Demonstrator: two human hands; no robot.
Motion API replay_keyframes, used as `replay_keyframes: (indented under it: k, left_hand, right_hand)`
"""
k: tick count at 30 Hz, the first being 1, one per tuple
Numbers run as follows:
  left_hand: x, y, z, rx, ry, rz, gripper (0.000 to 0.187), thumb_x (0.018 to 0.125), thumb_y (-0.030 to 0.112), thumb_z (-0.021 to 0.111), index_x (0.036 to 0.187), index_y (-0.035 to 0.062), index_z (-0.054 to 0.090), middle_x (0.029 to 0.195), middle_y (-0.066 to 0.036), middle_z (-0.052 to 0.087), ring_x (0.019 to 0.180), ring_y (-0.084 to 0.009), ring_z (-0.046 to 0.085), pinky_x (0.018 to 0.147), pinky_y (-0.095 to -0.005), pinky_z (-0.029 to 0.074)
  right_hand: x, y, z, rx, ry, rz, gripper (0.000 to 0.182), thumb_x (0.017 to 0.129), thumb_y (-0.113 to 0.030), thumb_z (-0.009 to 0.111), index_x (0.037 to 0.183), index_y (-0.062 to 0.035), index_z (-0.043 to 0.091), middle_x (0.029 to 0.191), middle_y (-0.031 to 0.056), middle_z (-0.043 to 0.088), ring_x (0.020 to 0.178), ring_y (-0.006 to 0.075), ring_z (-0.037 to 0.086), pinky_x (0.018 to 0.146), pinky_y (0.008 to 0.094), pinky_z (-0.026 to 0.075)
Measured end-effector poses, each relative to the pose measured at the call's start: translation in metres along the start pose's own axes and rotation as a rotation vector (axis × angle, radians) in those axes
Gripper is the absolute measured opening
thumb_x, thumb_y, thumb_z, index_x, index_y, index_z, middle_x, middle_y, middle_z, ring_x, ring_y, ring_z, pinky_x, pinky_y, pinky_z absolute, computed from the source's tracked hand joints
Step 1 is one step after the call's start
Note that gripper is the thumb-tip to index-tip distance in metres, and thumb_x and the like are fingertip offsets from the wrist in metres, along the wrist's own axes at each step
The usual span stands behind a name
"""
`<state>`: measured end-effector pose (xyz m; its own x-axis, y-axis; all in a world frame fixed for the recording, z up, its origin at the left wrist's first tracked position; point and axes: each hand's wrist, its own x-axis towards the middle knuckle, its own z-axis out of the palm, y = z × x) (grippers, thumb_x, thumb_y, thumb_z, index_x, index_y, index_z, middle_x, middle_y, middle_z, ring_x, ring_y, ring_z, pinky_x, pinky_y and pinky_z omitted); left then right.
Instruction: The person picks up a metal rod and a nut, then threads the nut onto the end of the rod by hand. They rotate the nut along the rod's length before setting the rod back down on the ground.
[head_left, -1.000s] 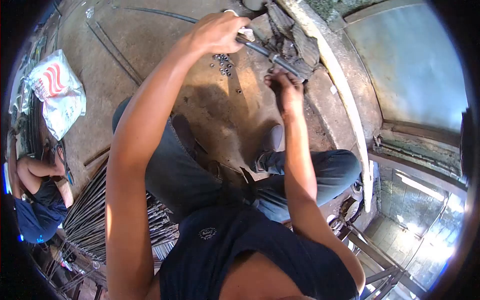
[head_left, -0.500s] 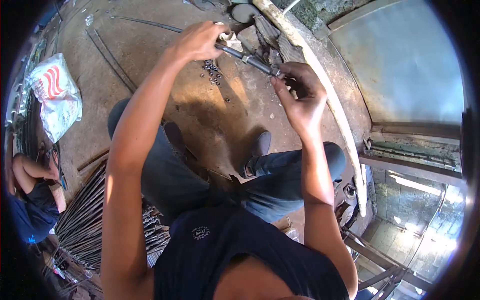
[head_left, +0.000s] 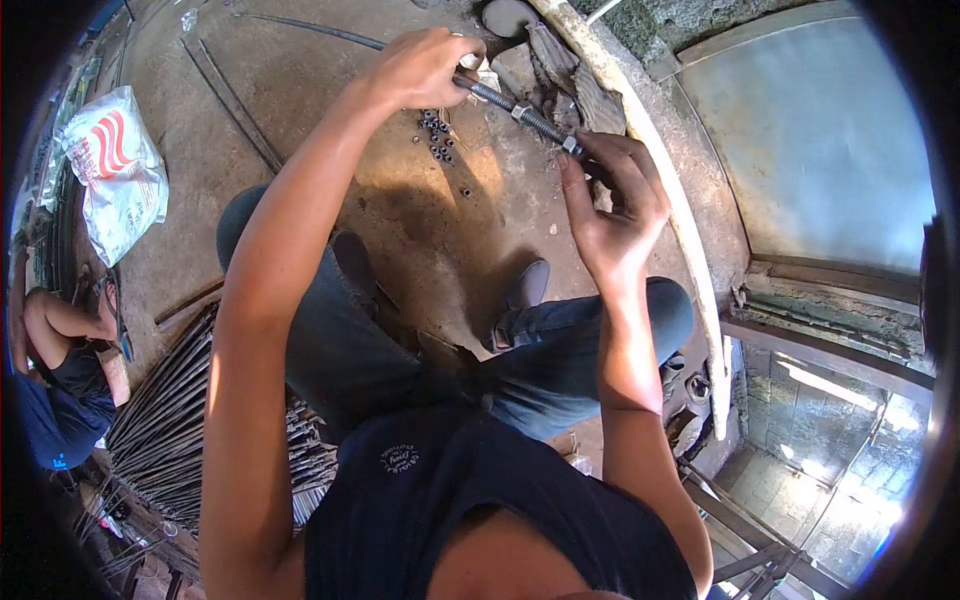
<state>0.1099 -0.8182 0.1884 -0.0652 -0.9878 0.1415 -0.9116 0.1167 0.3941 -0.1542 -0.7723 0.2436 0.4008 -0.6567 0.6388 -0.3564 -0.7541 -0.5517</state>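
A long dark metal rod (head_left: 310, 28) runs from the upper left through my left hand (head_left: 428, 72), whose fingers are wrapped around it. Past that hand the rod shows a thread, and one hex nut (head_left: 521, 112) sits partway along it. A second hex nut (head_left: 572, 145) is at the rod's near end. The thumb and fingers of my right hand (head_left: 622, 205) close on this end nut; its fingers partly hide the tip. Several loose nuts (head_left: 436, 138) lie on the concrete floor below the rod.
A white sack with red stripes (head_left: 118, 170) lies at the left, near a seated person's leg (head_left: 65, 325). A bundle of thin rods (head_left: 165, 400) is beside my thigh. A long pale pole (head_left: 690, 235) curves along the right, with a light panel (head_left: 810, 140) beyond it.
The view has shifted slightly. The rod's threaded end and both nuts show more plainly, with my right fingers shifted on the end nut. My left hand keeps its hold.
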Motion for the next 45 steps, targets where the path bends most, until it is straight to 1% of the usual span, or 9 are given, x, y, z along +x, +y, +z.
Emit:
replay_keyframes:
  k: [10,12,21,27,30,37,39,43,45]
  left_hand:
    - [0.002,0.001,0.004,-0.003,-0.021,0.015,0.051,0.079,0.009,0.078,0.129,0.0073,0.067,0.080,-0.015,0.074,0.075,-0.0261,0.073,0.081,-0.0441,0.062]
    - [0.003,-0.003,0.008,-0.012,0.003,0.008,0.054,0.072,0.006,0.074,0.125,0.0123,0.068,0.082,-0.017,0.072,0.079,-0.0316,0.071,0.075,-0.0468,0.055]
    - [0.003,-0.002,0.000,-0.036,0.028,0.027,0.053,0.072,0.007,0.073,0.124,0.0109,0.068,0.080,-0.018,0.070,0.079,-0.0327,0.071,0.075,-0.0476,0.054]
    - [0.003,-0.004,0.007,-0.005,0.021,0.012,0.050,0.071,0.007,0.075,0.121,0.0113,0.069,0.083,-0.016,0.072,0.081,-0.0335,0.071,0.076,-0.0482,0.055]
    - [0.002,-0.005,0.010,-0.020,0.042,0.019,0.049,0.072,0.008,0.076,0.120,0.0112,0.069,0.085,-0.016,0.072,0.081,-0.0345,0.071,0.076,-0.0478,0.056]
    - [0.003,-0.002,0.008,-0.020,0.007,0.021,0.044,0.075,0.010,0.073,0.119,0.0117,0.070,0.082,-0.019,0.071,0.078,-0.0355,0.070,0.075,-0.0479,0.055]
    - [0.004,-0.004,0.007,0.036,0.078,0.102,0.042,0.078,0.014,0.082,0.118,0.0095,0.072,0.080,-0.013,0.074,0.075,-0.0238,0.073,0.077,-0.0428,0.061]
    - [0.002,-0.003,0.006,0.032,0.046,0.080,0.037,0.077,0.013,0.082,0.112,0.0093,0.073,0.077,-0.011,0.073,0.074,-0.0222,0.072,0.074,-0.0418,0.060]
    - [-0.001,-0.003,0.007,-0.005,0.051,0.071,0.038,0.080,0.011,0.070,0.117,0.0095,0.071,0.079,-0.019,0.070,0.074,-0.0346,0.070,0.073,-0.0476,0.053]
  right_hand:
    - [0.001,0.000,-0.001,-0.087,-0.029,0.038,0.022,0.082,0.000,0.080,0.102,0.0027,0.072,0.095,0.0168,0.071,0.078,0.0257,0.074,0.069,0.0318,0.059]
    - [0.001,-0.001,-0.001,-0.096,-0.049,0.079,0.022,0.083,-0.001,0.079,0.102,0.0031,0.071,0.096,0.0172,0.071,0.077,0.0259,0.074,0.069,0.0320,0.059]
    - [0.000,0.001,0.003,-0.091,0.017,-0.017,0.022,0.083,-0.001,0.079,0.103,0.0033,0.070,0.096,0.0172,0.071,0.081,0.0252,0.074,0.068,0.0324,0.059]
    - [-0.006,0.002,0.008,-0.051,0.011,0.195,0.016,0.089,-0.005,0.076,0.100,0.0044,0.070,0.088,0.0175,0.072,0.074,0.0243,0.074,0.065,0.0309,0.057]
    - [-0.004,-0.005,0.008,0.130,-0.012,0.475,0.016,0.090,-0.009,0.075,0.098,0.0046,0.070,0.083,0.0173,0.072,0.069,0.0242,0.073,0.063,0.0315,0.056]
    - [-0.003,0.001,0.004,-0.015,-0.029,0.248,0.017,0.087,-0.008,0.077,0.098,0.0032,0.070,0.082,0.0165,0.071,0.068,0.0222,0.073,0.063,0.0319,0.056]
    - [0.000,-0.003,0.000,-0.044,-0.048,0.167,0.017,0.086,-0.007,0.078,0.099,0.0028,0.071,0.082,0.0161,0.071,0.068,0.0224,0.073,0.063,0.0320,0.056]
    - [0.005,-0.005,-0.002,-0.154,-0.085,0.046,0.015,0.086,-0.007,0.078,0.095,0.0024,0.069,0.078,0.0162,0.068,0.067,0.0281,0.070,0.063,0.0344,0.054]
    - [0.006,-0.002,-0.001,-0.164,-0.088,0.016,0.015,0.087,-0.008,0.077,0.093,0.0028,0.069,0.077,0.0169,0.067,0.067,0.0298,0.069,0.062,0.0357,0.053]
